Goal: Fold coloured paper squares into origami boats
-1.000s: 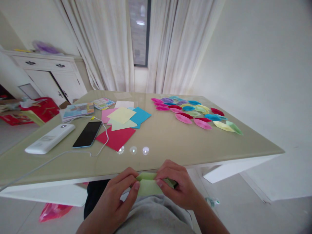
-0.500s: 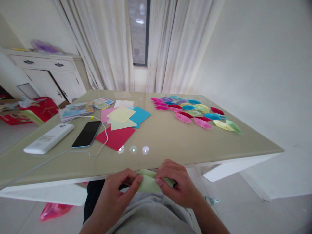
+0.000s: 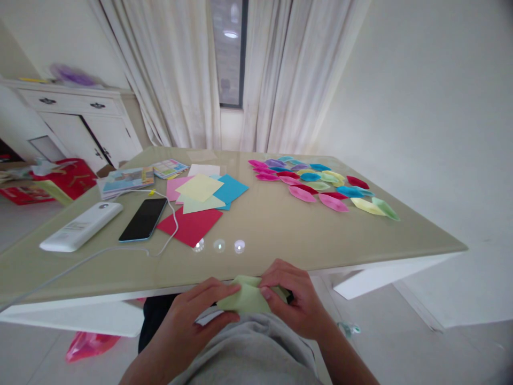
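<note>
A folded piece of light green paper (image 3: 247, 300) is in front of me, at the table's near edge and above my lap. My right hand (image 3: 286, 294) grips its right part, thumb on the near face and fingers curled round the far side. At the left end, the index finger of my left hand (image 3: 204, 305) lies over the paper, while the thumb is spread away below it. The other left fingers are mostly hidden. Several folded paper pieces (image 3: 302, 193) in pink, red, blue, yellow and green lie in rows at the table's right.
Flat coloured paper sheets (image 3: 199, 188) overlap left of centre, with a red sheet (image 3: 192, 227) nearest me. A phone (image 3: 143, 220), a white power bank (image 3: 81, 226), a white cable (image 3: 175, 214) and booklets (image 3: 127, 182) lie on the table's left.
My left thumb has come off the paper and moved down, opening a gap below the index finger. More of the paper's left end shows. My right hand keeps its grip.
</note>
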### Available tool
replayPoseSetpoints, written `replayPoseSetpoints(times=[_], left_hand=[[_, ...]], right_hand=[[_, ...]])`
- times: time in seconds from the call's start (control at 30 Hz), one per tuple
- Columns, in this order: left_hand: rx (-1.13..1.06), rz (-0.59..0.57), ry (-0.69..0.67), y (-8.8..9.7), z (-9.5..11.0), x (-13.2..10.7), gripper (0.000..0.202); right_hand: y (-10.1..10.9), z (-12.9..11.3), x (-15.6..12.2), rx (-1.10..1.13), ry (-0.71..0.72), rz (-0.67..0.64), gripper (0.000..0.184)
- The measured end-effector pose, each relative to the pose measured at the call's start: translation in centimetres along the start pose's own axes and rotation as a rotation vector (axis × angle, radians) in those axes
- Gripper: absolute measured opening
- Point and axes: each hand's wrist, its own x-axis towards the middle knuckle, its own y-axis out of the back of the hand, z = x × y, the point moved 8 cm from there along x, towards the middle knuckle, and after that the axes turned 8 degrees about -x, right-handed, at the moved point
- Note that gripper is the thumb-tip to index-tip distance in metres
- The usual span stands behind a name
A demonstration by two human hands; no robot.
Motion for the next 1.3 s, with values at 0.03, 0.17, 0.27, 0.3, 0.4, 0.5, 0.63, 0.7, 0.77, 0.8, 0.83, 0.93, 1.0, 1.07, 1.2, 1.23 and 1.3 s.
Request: replayPoseSetpoints(times=[0.03, 0.17, 0.27, 0.3, 0.4, 0.5, 0.63, 0.7, 0.77, 0.8, 0.83, 0.93, 1.0, 1.07, 1.2, 1.23, 1.3], left_hand=[[0.003, -0.004, -0.005, 0.0, 0.0, 0.0, 0.036], [0.003, 0.027, -0.029, 0.0, 0.2, 0.1, 0.035], [0.004, 0.039, -0.022, 0.0, 0.2, 0.1, 0.030], [0.005, 0.039, -0.023, 0.0, 0.2, 0.1, 0.028], [0.011, 0.041, -0.034, 0.1, 0.4, 0.1, 0.023], [0.030, 0.053, -0.044, 0.4, 0.6, 0.2, 0.019], [0.034, 0.081, -0.061, 0.6, 0.8, 0.2, 0.015], [0.007, 0.088, -0.075, 0.7, 0.8, 0.2, 0.015], [-0.011, 0.077, -0.069, 0.6, 0.6, 0.1, 0.016], [-0.013, 0.062, -0.055, 0.5, 0.5, 0.0, 0.018], [-0.008, 0.042, -0.037, 0.4, 0.3, -0.1, 0.021], [0.015, -0.002, 0.004, 0.2, -0.2, -0.4, 0.029], [0.010, 0.004, 0.026, 0.3, -0.5, -0.6, 0.032], [-0.010, 0.039, 0.062, 0.6, -0.9, -0.8, 0.032], [-0.110, 0.055, 0.155, 0.5, -1.7, -1.1, 0.026], [-0.159, 0.043, 0.185, 0.3, -1.9, -1.1, 0.025], [-0.252, 0.028, 0.229, 0.0, -2.1, -1.2, 0.023]], right_hand=[[0.0, 0.0, 0.0, 0.002, -0.005, 0.002, 0.011], [0.1, 0.1, 0.0, 0.015, -0.002, 0.012, 0.011], [0.0, 0.0, 0.0, 0.015, 0.009, 0.016, 0.010], [0.0, 0.0, 0.0, 0.016, 0.009, 0.014, 0.010], [0.1, -0.1, 0.0, 0.020, 0.003, 0.012, 0.010], [0.1, -0.1, 0.1, 0.016, 0.001, 0.006, 0.011], [0.1, 0.1, 0.0, 0.015, -0.004, 0.003, 0.011], [-0.1, 0.2, 0.0, 0.014, -0.022, -0.018, 0.008], [-0.3, 0.4, -0.1, 0.013, -0.050, -0.056, 0.004], [-0.4, 0.5, -0.1, 0.011, -0.065, -0.072, 0.007], [-0.5, 0.6, 0.0, 0.010, -0.080, -0.080, 0.008], [-0.4, 0.8, 0.1, 0.032, -0.106, -0.048, 0.007], [-0.3, 0.8, 0.2, 0.068, -0.104, -0.020, 0.009], [-0.2, 0.7, 0.2, 0.104, -0.091, -0.011, 0.008], [-0.1, 0.4, 0.1, 0.150, -0.081, -0.010, 0.008], [0.0, 0.3, 0.1, 0.159, -0.081, -0.011, 0.008], [0.1, 0.3, 0.1, 0.172, -0.080, -0.011, 0.008]])
